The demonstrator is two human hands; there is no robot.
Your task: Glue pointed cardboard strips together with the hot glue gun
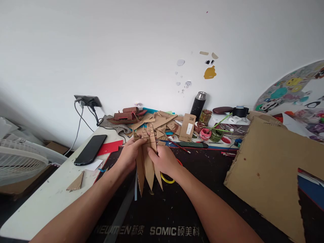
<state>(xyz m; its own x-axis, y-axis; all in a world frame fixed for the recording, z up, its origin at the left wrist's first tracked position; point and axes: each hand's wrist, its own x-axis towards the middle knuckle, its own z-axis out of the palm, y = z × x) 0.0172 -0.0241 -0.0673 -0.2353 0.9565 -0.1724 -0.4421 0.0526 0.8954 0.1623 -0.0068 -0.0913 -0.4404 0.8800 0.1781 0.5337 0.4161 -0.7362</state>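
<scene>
Both my hands grip a bundle of long pointed cardboard strips (147,168) above a black desk mat (192,202). My left hand (130,153) holds the bundle's upper left side, thumb on its top edge. My right hand (164,159) pinches the right side. The pointed tips hang down toward me. Under my right hand lie yellow-handled scissors (167,179), partly hidden.
A black phone (90,149) and red paper (110,147) lie to the left on the white table. A heap of cardboard scraps (159,123), a model boat (128,116), paint pots (205,134) and a flask (198,104) stand behind. A large cardboard sheet (273,168) covers the right. A fan (17,162) sits far left.
</scene>
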